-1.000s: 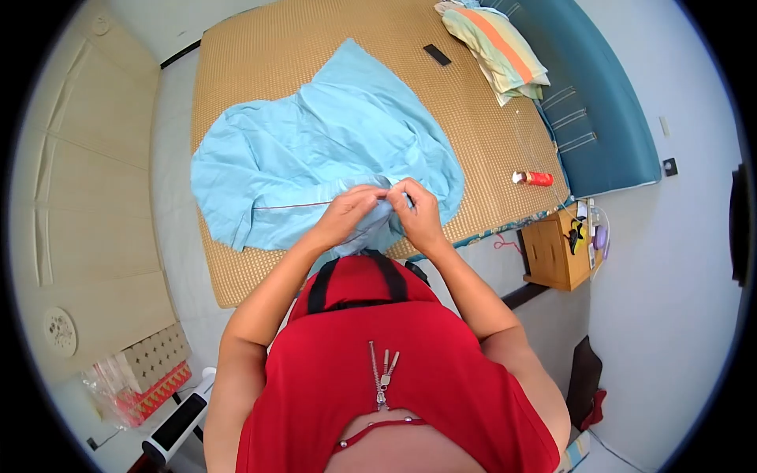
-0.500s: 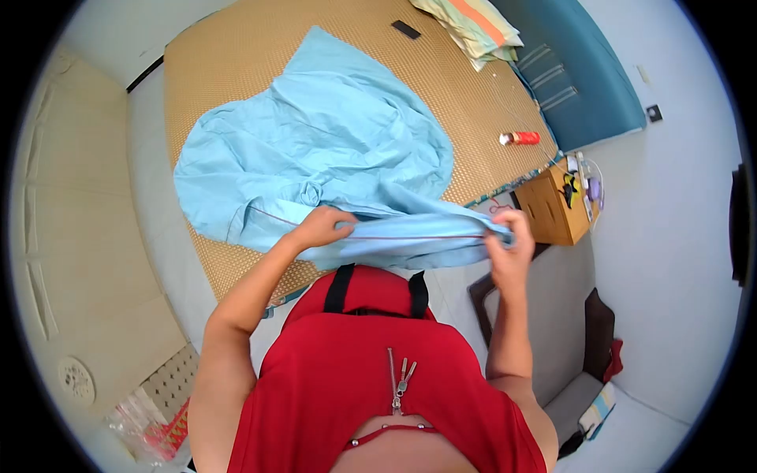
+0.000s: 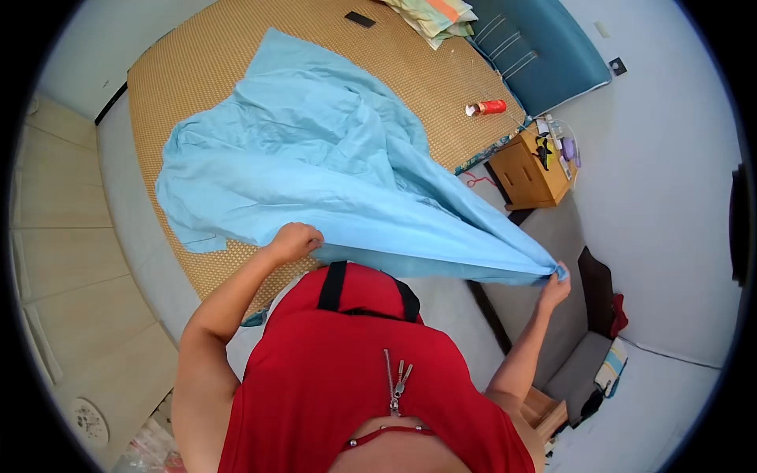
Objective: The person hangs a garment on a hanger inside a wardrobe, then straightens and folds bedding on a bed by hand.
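Note:
A large light blue cloth [image 3: 315, 165] lies rumpled over the woven mat on the bed, and one side of it is stretched off the bed toward the right. My right hand [image 3: 557, 287] is closed on a gathered corner of the cloth, out over the grey sofa. Near the bed's front edge, my left hand [image 3: 296, 242] is closed on the cloth's near edge. Between my two hands the edge runs taut, with a darker underside hanging below it.
The mat [image 3: 426, 79] carries a dark flat object [image 3: 359, 19], a red tube [image 3: 492, 106] and folded striped fabric [image 3: 434, 16]. A wooden nightstand [image 3: 524, 175] with small items stands right of the bed. The grey sofa [image 3: 544, 236] is at the right.
My hands were together at the cloth's edge and have moved far apart. My right hand has drawn a corner out to the right, and the view has shifted.

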A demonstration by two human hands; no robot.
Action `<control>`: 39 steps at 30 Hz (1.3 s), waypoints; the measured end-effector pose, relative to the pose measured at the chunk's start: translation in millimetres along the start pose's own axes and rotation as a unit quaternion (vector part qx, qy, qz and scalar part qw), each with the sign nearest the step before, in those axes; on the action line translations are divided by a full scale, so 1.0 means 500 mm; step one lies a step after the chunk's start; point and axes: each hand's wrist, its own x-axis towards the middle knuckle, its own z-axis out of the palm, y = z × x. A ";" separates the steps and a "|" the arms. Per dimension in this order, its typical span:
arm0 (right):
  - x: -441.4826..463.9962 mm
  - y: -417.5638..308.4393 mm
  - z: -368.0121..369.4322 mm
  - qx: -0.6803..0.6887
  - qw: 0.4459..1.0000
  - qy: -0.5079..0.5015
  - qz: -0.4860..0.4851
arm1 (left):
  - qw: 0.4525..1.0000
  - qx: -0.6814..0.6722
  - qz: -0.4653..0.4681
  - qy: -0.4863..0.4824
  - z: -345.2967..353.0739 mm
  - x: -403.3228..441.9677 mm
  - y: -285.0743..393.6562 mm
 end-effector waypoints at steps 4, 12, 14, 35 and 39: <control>-0.006 0.151 0.019 -0.136 0.985 -0.056 0.091 | 0.974 -0.013 0.067 0.214 0.014 0.051 0.020; 0.120 0.290 0.209 0.419 0.631 0.039 0.652 | 0.982 -0.123 0.044 0.138 -0.041 0.102 0.180; 0.221 0.161 0.284 0.435 0.686 0.018 0.583 | 0.978 -0.101 0.074 0.169 -0.067 0.104 0.183; -0.303 -0.781 0.301 0.184 0.505 -0.704 -0.464 | 0.647 -0.074 -0.454 0.608 0.005 -0.825 -0.306; -0.215 -0.666 0.260 0.189 0.646 -0.645 -0.363 | 0.753 -0.113 -0.385 0.521 0.006 -0.685 -0.334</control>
